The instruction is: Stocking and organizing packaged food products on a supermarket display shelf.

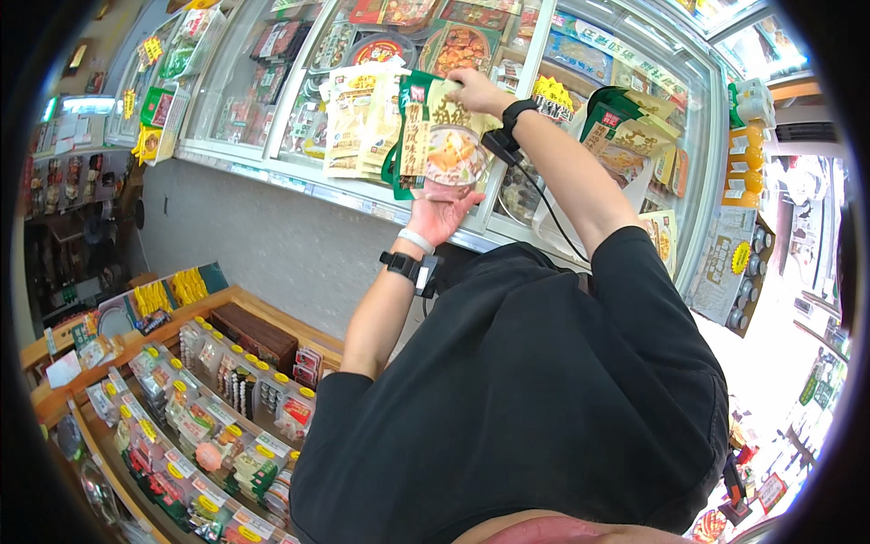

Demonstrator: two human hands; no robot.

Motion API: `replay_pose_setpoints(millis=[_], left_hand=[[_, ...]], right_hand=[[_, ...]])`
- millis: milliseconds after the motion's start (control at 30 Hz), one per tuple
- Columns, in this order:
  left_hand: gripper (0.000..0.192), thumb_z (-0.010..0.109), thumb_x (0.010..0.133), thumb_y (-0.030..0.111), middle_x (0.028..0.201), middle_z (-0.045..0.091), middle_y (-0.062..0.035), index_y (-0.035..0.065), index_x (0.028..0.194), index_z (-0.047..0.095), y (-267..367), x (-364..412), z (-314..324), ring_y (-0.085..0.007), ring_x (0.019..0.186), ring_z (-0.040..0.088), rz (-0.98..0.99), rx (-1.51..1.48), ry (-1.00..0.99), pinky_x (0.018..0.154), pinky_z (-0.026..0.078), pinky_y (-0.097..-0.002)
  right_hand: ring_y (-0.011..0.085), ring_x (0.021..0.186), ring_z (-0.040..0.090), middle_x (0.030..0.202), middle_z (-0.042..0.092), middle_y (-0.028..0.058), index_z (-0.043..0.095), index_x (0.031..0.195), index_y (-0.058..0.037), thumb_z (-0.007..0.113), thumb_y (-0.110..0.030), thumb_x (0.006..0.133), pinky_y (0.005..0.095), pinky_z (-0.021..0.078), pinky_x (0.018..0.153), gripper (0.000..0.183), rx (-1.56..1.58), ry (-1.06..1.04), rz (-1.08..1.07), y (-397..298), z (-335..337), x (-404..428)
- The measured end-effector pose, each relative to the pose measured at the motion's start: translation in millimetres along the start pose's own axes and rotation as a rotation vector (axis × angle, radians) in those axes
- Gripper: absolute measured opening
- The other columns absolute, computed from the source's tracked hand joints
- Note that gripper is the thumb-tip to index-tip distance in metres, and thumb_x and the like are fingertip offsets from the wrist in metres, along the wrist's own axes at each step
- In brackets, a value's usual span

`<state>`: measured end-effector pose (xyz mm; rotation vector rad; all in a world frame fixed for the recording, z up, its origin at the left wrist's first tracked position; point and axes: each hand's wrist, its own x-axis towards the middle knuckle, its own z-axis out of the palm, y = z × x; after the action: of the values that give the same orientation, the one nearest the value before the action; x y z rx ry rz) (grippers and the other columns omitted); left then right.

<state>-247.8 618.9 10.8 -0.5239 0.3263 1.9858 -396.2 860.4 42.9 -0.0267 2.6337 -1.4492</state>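
My left hand (440,216) is under the bottom edge of a green and cream food pouch (454,146), palm up. With its fingers at the top edge, my right hand (474,92) holds the same pouch upright above the freezer's glass top. Several cream-coloured pouches (357,122) stand just left of it on the glass. To the right of my right forearm, more green and cream pouches (622,146) lie in a white basket (629,211). Both wrists wear black straps with small devices, and a cable runs from the right one.
Below the glass lid (255,88) are packaged foods. White wire baskets (170,126) hang at the freezer's left. A wooden display shelf (231,299) with bagged snacks stands at lower left. Bottles of orange drink (745,163) and a carton of bottles (724,268) stand at the right.
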Motion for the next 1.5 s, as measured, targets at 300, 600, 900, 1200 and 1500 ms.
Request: replay_pose_setpoints(millis=[300, 600, 900, 1200, 1500], left_hand=[[0.136, 0.008, 0.074, 0.099, 0.146, 0.047, -0.0359, -0.0108, 0.153, 0.027, 9, 0, -11, -0.0381, 0.120, 0.066, -0.153, 0.001, -0.147, 0.090, 0.062, -0.0348], [0.071, 0.053, 0.103, 0.029, 0.164, 0.025, -0.0251, -0.0039, 0.158, 0.023, -4, -40, 52, -0.0323, 0.138, 0.051, 0.012, -0.266, -0.345, 0.100, 0.058, -0.0380], [0.029, 0.053, 0.102, 0.009, 0.127, 0.068, -0.0139, -0.0027, 0.129, 0.057, 42, -25, 27, -0.0259, 0.113, 0.068, 0.787, 0.473, 0.265, 0.096, 0.057, -0.0372], [0.023, 0.064, 0.097, -0.002, 0.120, 0.067, -0.0151, -0.0095, 0.119, 0.059, 5, 12, 1, -0.0198, 0.099, 0.067, 0.917, 0.704, 0.565, 0.087, 0.055, -0.0329], [0.071, 0.074, 0.085, -0.008, 0.147, 0.041, -0.0260, -0.0031, 0.140, 0.028, -16, 32, 39, -0.0299, 0.124, 0.055, 1.036, 0.840, 0.853, 0.103, 0.052, -0.0387]], right_hand=[[0.0325, 0.097, 0.069, 0.103, 0.072, 0.0205, 0.066, 0.115, 0.0011, 0.072, -0.011, 0.091, 0.0411, 0.0526, 0.086, 0.027, 0.077, 0.142, -0.047, -2, -3, -7], [0.0075, 0.092, 0.057, 0.098, 0.065, 0.0001, 0.065, 0.103, -0.0006, 0.063, -0.002, 0.095, 0.0280, 0.0485, 0.084, 0.008, 0.349, -0.008, -0.406, -71, -68, -58], [0.0367, 0.133, 0.055, 0.154, 0.049, 0.0180, 0.059, 0.142, -0.0226, 0.052, 0.012, 0.086, 0.0431, 0.0473, 0.110, 0.066, -0.420, 0.246, -0.397, -22, -97, -56], [0.0393, 0.108, 0.063, 0.106, 0.069, 0.0212, 0.071, 0.111, -0.0010, 0.069, -0.009, 0.081, 0.0455, 0.0512, 0.090, 0.030, -0.349, 0.582, -0.164, -81, -197, -225], [0.0369, 0.125, 0.053, 0.130, 0.058, 0.0157, 0.055, 0.139, -0.0146, 0.077, -0.015, 0.081, 0.0480, 0.0474, 0.103, 0.062, -0.960, 0.474, 0.065, 39, -217, -252]])
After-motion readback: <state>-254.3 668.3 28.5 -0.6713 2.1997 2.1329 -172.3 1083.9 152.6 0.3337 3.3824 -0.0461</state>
